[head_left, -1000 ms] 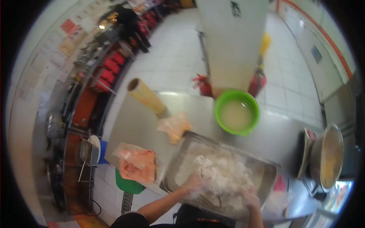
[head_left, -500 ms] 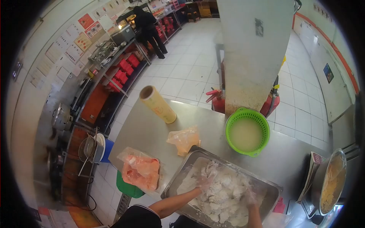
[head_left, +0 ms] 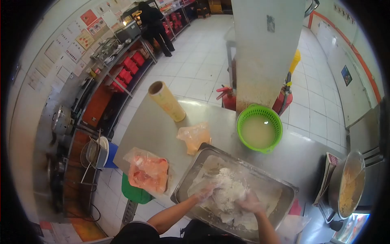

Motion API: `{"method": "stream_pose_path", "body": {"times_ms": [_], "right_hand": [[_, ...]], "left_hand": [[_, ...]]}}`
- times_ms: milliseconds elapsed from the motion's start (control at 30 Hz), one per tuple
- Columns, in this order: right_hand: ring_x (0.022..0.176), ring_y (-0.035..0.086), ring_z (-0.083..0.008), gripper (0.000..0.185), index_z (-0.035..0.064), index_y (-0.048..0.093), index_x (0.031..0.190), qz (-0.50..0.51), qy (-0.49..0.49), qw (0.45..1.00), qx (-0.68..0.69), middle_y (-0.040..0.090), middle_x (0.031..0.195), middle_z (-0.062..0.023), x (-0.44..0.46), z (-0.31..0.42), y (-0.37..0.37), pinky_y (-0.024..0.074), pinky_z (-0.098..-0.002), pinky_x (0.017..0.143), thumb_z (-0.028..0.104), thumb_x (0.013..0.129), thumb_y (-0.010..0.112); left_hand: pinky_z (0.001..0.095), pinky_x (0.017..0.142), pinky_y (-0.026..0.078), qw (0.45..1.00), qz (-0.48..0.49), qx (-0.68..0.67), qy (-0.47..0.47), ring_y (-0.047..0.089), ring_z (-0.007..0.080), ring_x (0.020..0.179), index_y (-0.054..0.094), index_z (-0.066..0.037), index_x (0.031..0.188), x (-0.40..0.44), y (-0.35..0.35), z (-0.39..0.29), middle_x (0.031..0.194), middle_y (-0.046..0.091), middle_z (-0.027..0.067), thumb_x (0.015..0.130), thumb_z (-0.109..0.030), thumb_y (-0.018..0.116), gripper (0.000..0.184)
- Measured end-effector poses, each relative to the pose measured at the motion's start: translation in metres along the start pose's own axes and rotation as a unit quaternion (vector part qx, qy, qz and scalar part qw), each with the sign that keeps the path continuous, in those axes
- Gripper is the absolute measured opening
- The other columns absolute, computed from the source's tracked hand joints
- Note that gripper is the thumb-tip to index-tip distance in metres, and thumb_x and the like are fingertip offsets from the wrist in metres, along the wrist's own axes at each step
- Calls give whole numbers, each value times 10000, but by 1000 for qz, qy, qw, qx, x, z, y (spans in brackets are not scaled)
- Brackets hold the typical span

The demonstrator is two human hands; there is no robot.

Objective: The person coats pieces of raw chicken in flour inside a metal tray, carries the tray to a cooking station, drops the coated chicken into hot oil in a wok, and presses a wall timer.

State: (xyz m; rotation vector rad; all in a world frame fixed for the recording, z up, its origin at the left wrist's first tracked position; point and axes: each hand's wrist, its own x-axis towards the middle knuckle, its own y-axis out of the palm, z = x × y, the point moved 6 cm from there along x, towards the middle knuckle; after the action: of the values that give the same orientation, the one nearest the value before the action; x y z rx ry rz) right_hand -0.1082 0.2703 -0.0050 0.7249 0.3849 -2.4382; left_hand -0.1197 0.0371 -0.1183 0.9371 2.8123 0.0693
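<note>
A deep metal tray [head_left: 187,184] on the table holds white flour and a heap of flour-coated pieces [head_left: 228,191]. My left hand [head_left: 208,191], in what looks like a thin clear glove, presses into the heap from the left with its fingers curled round the pieces. From the right, my right hand [head_left: 250,202], dusted white, grips the same heap. The pieces are bunched between both hands, and flour hides their shape. Left of the tray lies a clear plastic bag [head_left: 148,173] of pink raw meat. A smaller plastic bag [head_left: 195,137] rests behind the tray.
A roll of plastic wrap [head_left: 167,101] stands upright on the steel table [head_left: 140,134]. Behind the tray, a green basket [head_left: 252,110] holds cloudy liquid. A large metal bowl [head_left: 352,183] with yellowish crumbs is at the right. Beyond are a pillar [head_left: 264,61], fire extinguishers [head_left: 228,99] and a person [head_left: 154,26].
My hands have moved closer together, drawing the spread-out pieces into a taller heap in the tray's middle. My right hand has moved left and up. The view has shifted slightly.
</note>
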Motion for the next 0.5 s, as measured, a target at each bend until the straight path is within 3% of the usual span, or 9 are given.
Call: {"method": "stream_pose_path", "body": {"times_ms": [33, 100, 133, 233, 267, 300, 333, 433, 500], "right_hand": [[1236, 544, -332, 680, 33, 544, 1326, -123, -66, 976, -168, 579, 1283, -240, -32, 29, 1, 416, -436, 1036, 286, 728, 747], [1207, 554, -357, 643, 34, 554, 1307, -139, -100, 963, -207, 585, 1272, -240, -61, -7, 13, 423, -453, 1021, 270, 736, 734], [1179, 563, -382, 607, 35, 563, 1289, -156, -127, 948, -247, 591, 1262, -239, -82, -25, 14, 431, -470, 1006, 253, 745, 721], [1200, 545, -395, 547, 28, 557, 1306, -149, -26, 984, -89, 587, 1283, -237, -119, -74, -14, 418, -483, 1032, 243, 812, 652], [1220, 536, -394, 522, 26, 568, 1302, -184, 61, 979, -66, 594, 1279, -233, -126, -103, -23, 414, -481, 1039, 256, 836, 629], [1229, 544, -373, 483, 19, 616, 1259, -330, 71, 928, -156, 612, 1269, -224, -132, -120, -25, 417, -489, 1025, 339, 899, 580], [1240, 531, -380, 603, 28, 597, 1301, -415, 189, 866, -207, 595, 1304, -232, -134, -138, -24, 389, -487, 1049, 495, 924, 547], [1279, 486, -402, 728, 23, 504, 1391, -280, 387, 878, -5, 525, 1389, -246, -110, -117, -25, 337, -455, 1109, 578, 921, 535], [1317, 448, -400, 812, 11, 428, 1446, -494, 362, 789, -51, 473, 1444, -238, -90, -204, 1, 307, -416, 1134, 613, 912, 531]], "left_hand": [[399, 1090, 352, 971, -21, 121, -207, 464, 251, 1282, 443, -123, 1468, -9, -11, 5, 1466, 465, 104, 1011, -265, 463, 478], [396, 1139, 317, 864, -16, 374, -336, 449, 304, 1324, 426, -123, 1479, -37, -24, -44, 1475, 459, 143, 961, -205, 529, 534], [394, 1159, 298, 826, 16, 498, -263, 434, 330, 1347, 416, -120, 1485, -50, -21, -80, 1486, 448, 162, 933, -177, 561, 573], [403, 1120, 355, 845, 38, 532, -32, 480, 342, 1319, 431, -65, 1463, -82, -49, -60, 1441, 499, 186, 841, -133, 670, 671], [398, 1088, 385, 906, -47, 326, -267, 515, 328, 1281, 457, -51, 1439, -68, -55, -70, 1389, 543, 181, 834, -181, 694, 663], [393, 1056, 415, 856, -124, 106, -490, 551, 314, 1244, 483, -36, 1415, -66, -47, -77, 1336, 586, 177, 827, -229, 718, 662], [393, 1056, 415, 854, -90, 100, -502, 551, 314, 1244, 483, -36, 1415, -70, -36, -60, 1336, 586, 177, 827, -229, 718, 662], [410, 950, 476, 841, -33, 343, -416, 615, 335, 1106, 512, -21, 1369, -51, -41, -36, 1250, 629, 191, 774, -401, 745, 743], [420, 938, 480, 897, -116, 185, -385, 621, 296, 1117, 532, -30, 1337, -54, -41, -28, 1249, 623, 182, 801, -443, 737, 707]]}}
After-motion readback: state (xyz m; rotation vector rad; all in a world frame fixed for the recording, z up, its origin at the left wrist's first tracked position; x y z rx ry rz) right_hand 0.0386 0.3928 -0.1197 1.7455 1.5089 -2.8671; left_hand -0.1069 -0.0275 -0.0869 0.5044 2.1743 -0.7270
